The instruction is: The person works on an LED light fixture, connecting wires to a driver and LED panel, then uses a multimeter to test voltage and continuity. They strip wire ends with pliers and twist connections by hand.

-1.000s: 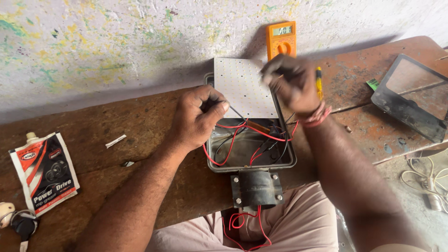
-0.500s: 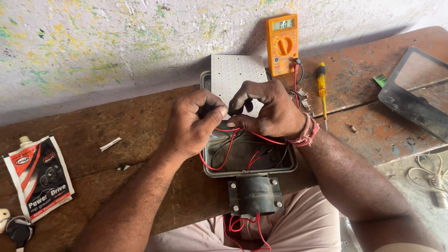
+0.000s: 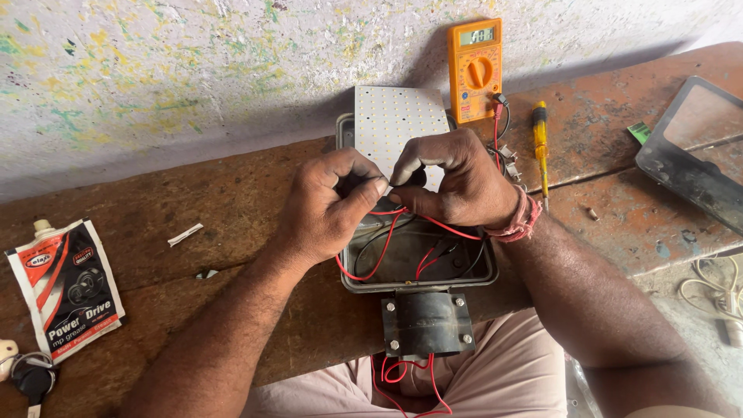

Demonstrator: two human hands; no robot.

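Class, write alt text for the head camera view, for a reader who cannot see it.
Over an open grey lamp housing on a worn wooden bench, the left hand and right hand meet, pinching red wires. A white LED panel, orange multimeter and yellow screwdriver lie behind; a grease pouch lies far left.

Red wires (image 3: 385, 232): thin, insulated, pinched between the fingertips of both hands above the housing; they loop down into it and trail out below its bracket.
Lamp housing (image 3: 418, 280): grey metal, open, lying flat at the desk's near edge, black bracket towards the person.
LED panel (image 3: 398, 128): white, dotted, propped at the housing's far end.
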